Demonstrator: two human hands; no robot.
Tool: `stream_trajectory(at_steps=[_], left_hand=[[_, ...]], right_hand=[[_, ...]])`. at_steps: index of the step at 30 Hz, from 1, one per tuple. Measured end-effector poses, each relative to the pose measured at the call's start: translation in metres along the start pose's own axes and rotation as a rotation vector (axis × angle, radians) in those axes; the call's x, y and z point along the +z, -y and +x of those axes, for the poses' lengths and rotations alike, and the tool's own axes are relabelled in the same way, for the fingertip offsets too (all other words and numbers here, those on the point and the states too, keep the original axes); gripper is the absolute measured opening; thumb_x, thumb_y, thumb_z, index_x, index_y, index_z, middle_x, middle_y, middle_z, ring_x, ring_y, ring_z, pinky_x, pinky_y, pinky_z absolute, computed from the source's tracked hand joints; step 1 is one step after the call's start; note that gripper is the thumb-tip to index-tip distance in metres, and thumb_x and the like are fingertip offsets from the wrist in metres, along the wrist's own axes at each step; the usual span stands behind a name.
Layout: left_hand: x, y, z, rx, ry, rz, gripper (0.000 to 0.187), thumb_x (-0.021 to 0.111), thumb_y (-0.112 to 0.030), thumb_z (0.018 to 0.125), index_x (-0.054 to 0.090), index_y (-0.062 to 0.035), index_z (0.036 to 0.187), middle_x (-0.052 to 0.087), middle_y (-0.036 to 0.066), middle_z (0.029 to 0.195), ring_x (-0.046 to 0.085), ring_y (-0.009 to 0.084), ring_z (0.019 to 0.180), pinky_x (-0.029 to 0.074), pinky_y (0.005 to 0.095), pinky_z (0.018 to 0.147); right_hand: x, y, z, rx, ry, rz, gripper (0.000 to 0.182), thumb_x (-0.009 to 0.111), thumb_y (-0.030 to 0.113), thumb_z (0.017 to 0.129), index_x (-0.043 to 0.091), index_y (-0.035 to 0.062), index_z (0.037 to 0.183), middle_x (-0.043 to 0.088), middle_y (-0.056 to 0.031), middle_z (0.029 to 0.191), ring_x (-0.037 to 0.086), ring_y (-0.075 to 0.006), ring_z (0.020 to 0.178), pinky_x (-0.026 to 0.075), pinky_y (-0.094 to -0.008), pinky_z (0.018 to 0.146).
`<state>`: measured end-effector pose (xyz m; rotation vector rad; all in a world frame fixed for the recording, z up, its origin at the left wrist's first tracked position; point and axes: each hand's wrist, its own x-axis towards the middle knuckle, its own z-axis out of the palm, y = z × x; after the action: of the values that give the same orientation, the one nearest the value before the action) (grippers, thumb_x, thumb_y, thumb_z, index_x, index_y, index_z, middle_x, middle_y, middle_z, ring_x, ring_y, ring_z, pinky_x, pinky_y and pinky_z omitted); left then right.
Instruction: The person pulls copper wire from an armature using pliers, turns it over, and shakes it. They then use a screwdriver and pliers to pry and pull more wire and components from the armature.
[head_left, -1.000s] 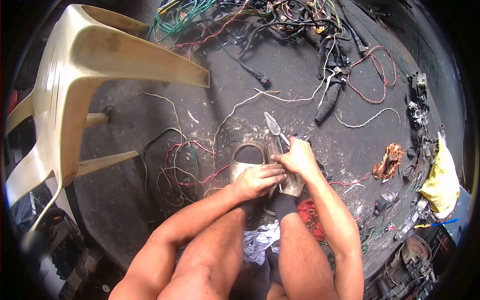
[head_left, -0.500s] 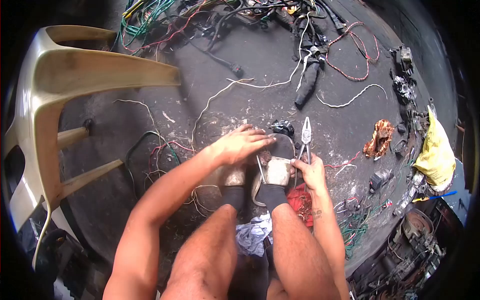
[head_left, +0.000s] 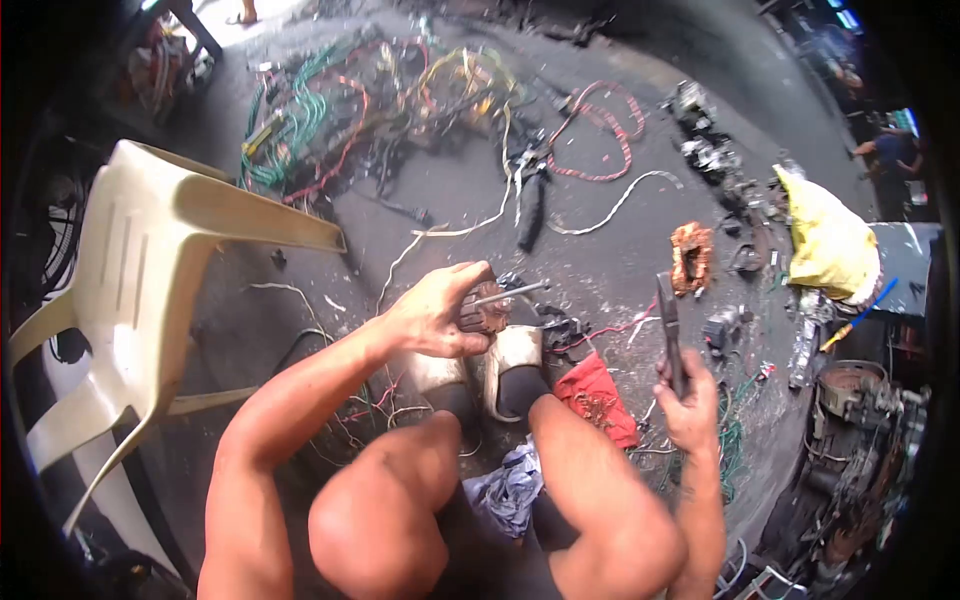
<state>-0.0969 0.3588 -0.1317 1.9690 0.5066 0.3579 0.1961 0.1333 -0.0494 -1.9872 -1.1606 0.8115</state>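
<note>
Just above my shoes (head_left: 517,347), my left hand (head_left: 447,312) is wrapped round a small brownish motor-like part (head_left: 484,310). A thin metal shaft (head_left: 515,292) sticks out of that part toward the right. My right hand (head_left: 690,402) is raised at the right and grips a pair of pliers (head_left: 671,335) with the jaws pointing up. Below and left of the pliers, a red cloth (head_left: 597,400) lies on the floor with copper-coloured scraps on it. A bundle of copper wire (head_left: 691,258) rests farther up, beyond the pliers.
A beige plastic chair (head_left: 150,270) lies at the left. Tangled wires (head_left: 310,125) spread across the top. A yellow sack (head_left: 828,238), metal parts (head_left: 850,440) and a blue-and-yellow tool (head_left: 860,318) are at the right. Another person (head_left: 893,160) is in the far right background.
The view has tilted up and shifted. My left hand now grips the part, lifted off the floor area by my shoes. My right hand has moved away to the right with the pliers.
</note>
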Motion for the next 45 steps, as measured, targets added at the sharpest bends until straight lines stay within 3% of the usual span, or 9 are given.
stream_trajectory(at_steps=[6,13,19,28,31,39,40,41,45], left_hand=[[-0.028,-0.147,-0.018,0.149,-0.117,-0.059,0.056,0.079,-0.02,0.068,0.055,-0.0016,0.115,0.062,0.011,0.093,0.061,0.0228,0.078,0.05,0.0347,0.07],[0.005,-0.242,-0.078,-0.354,0.021,-0.63,0.044,0.086,-0.013,0.071,0.06,-0.0053,0.105,0.058,-0.002,0.08,0.054,0.0078,0.07,0.044,0.0261,0.06],[0.079,-0.235,-0.126,-0.035,0.07,0.237,0.041,0.074,-0.019,0.062,0.061,0.0011,0.096,0.066,0.014,0.076,0.066,0.0256,0.071,0.05,0.0382,0.068],[0.082,-0.265,-0.109,-0.109,0.225,0.469,0.046,0.074,-0.025,0.064,0.054,0.002,0.095,0.066,0.022,0.082,0.065,0.0416,0.085,0.052,0.049,0.075],[0.078,-0.262,-0.094,-0.131,0.257,0.525,0.045,0.073,-0.024,0.064,0.053,0.0022,0.094,0.065,0.023,0.081,0.064,0.043,0.083,0.051,0.0505,0.073],[0.071,-0.244,-0.078,-0.19,0.26,0.535,0.043,0.074,-0.023,0.063,0.054,0.0012,0.092,0.065,0.022,0.078,0.065,0.042,0.082,0.05,0.0498,0.073],[0.073,-0.241,-0.076,-0.142,0.256,0.568,0.042,0.074,-0.023,0.063,0.054,0.001,0.092,0.065,0.022,0.078,0.065,0.0417,0.082,0.05,0.0498,0.073],[0.075,-0.245,-0.073,-0.149,0.274,0.56,0.041,0.075,-0.023,0.064,0.054,0.0007,0.09,0.066,0.021,0.078,0.065,0.0412,0.082,0.051,0.0498,0.072],[0.073,-0.235,-0.077,-0.1,0.252,0.511,0.037,0.075,-0.02,0.064,0.055,0.0008,0.088,0.065,0.021,0.077,0.065,0.0408,0.081,0.051,0.0497,0.071]], right_hand=[[-0.099,0.13,-0.131,-0.128,-0.159,-0.123,0.016,0.062,0.001,0.07,0.053,0.0017,0.084,0.052,-0.0033,0.082,0.047,-0.0106,0.072,0.041,-0.0269,0.065],[-0.082,0.134,-0.251,-0.006,0.054,0.277,0.042,0.06,-0.009,0.069,0.048,0.0048,0.107,0.055,-0.0081,0.097,0.05,-0.0073,0.075,0.045,-0.0219,0.064],[-0.056,0.127,-0.267,0.025,0.053,0.526,0.054,0.064,0.003,0.072,0.049,0.0,0.124,0.059,-0.0052,0.093,0.053,-0.0092,0.068,0.045,-0.0211,0.062],[-0.03,0.07,-0.267,0.208,0.245,1.08,0.041,0.058,-0.002,0.079,0.048,0.0076,0.117,0.046,0.0002,0.074,0.042,-0.0061,0.06,0.036,-0.0233,0.051],[-0.019,0.068,-0.26,0.006,-0.002,0.535,0.04,0.061,0.0,0.076,0.049,0.003,0.114,0.045,0.0018,0.078,0.043,-0.0055,0.066,0.037,-0.0208,0.06],[-0.013,0.054,-0.252,0.114,-0.721,0.776,0.038,0.059,0.003,0.078,0.05,-0.0012,0.115,0.054,-0.0043,0.095,0.052,-0.012,0.075,0.047,-0.0298,0.062],[0.007,0.024,-0.247,-0.384,-0.597,-0.081,0.034,0.059,0.004,0.077,0.052,-0.002,0.11,0.057,-0.008,0.085,0.058,-0.0213,0.069,0.049,-0.0383,0.058],[0.004,0.071,-0.245,0.027,-0.07,-0.088,0.029,0.061,0.003,0.075,0.052,-0.0016,0.102,0.057,-0.0124,0.072,0.062,-0.031,0.063,0.05,-0.0429,0.059],[-0.003,0.053,-0.244,-0.202,-0.261,0.248,0.034,0.059,-0.001,0.076,0.052,0.0002,0.109,0.057,-0.0064,0.09,0.056,-0.0164,0.068,0.047,-0.0312,0.056]])
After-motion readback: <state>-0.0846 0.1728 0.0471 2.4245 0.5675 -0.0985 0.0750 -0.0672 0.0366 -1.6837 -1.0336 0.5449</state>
